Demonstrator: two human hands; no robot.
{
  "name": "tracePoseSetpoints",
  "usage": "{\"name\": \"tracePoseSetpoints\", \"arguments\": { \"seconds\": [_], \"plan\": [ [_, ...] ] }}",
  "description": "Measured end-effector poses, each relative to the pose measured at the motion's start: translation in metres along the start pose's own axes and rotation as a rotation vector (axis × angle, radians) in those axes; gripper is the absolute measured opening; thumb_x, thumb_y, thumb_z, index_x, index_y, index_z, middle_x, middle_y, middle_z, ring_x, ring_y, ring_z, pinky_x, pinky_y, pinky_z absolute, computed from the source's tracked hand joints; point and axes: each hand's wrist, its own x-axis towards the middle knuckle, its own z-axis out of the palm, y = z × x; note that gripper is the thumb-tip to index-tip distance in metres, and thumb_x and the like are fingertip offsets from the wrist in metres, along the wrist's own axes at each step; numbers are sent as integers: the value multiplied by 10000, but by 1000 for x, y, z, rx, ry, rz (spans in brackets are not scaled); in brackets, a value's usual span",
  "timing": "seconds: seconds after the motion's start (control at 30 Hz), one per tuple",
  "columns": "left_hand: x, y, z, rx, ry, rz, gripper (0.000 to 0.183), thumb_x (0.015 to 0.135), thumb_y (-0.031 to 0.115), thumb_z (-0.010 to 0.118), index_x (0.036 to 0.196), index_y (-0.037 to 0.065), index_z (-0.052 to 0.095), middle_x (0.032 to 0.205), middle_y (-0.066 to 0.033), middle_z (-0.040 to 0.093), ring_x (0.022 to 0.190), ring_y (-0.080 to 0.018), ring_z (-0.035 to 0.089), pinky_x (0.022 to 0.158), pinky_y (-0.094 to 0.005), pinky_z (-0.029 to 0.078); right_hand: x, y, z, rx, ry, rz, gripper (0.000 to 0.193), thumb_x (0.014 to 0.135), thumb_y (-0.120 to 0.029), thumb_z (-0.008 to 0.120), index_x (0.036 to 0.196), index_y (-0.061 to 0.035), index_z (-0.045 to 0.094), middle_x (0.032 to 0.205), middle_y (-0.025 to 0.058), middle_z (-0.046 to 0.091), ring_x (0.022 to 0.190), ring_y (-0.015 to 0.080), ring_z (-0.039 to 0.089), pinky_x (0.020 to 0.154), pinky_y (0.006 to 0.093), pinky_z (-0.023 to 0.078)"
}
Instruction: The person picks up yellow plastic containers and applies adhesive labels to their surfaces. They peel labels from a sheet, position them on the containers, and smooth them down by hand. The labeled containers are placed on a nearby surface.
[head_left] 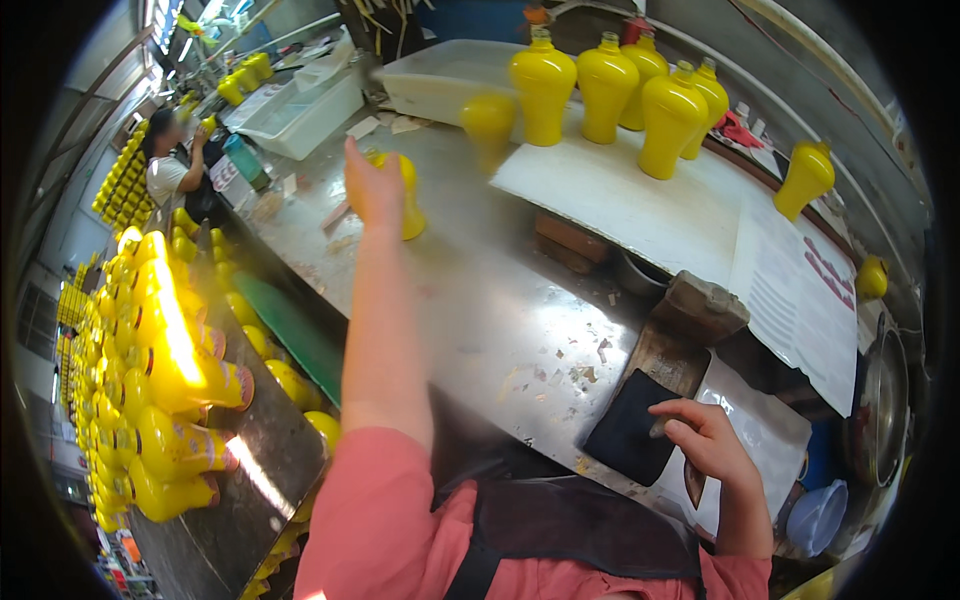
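Observation:
My left arm reaches forward over the metal table. My left hand is closed on a glossy yellow bottle, and hides much of it. Near my body on the right, my right hand is bent around a slim brown tool with a pointed end. Part of that tool is covered by the fingers, and I cannot make out its exact kind. Just left of this hand lies a dark, folded cloth-like pad, with the fingertips above its edge.
Several yellow bottles stand on a raised white board. Many more yellow bottles are stacked on the left. White plastic tubs stand at the back. A stone block sits right of centre. Another person works far left.

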Motion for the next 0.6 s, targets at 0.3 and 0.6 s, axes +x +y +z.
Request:
{"name": "tracePoseSetpoints", "arguments": {
  "seconds": [0.3, 0.6],
  "plan": [
    [-24, 11, -15, 89, -75, 231, 342, 773, 153, 792, 1113, 145, 760, 1042, -100, 756, 952, -321, 679, 855, -426, 534, -6, 8, 9, 17, 77, 48, 295, 955, -136, 624, 1213, -20, 707, 870, 25, 690, 808, 88, 611, 741, 264, 494],
    [-103, 136, -108, -435, -467, 70, 318, 758, 74, 826, 1064, 63, 739, 849, -17, 709, 737, -121, 626, 705, -268, 516, -13, -11, 27, -7, 181, -130, 278, 938, -109, 626, 1180, -10, 719, 841, 13, 680, 780, 69, 591, 711, 260, 496]
  ]
}}
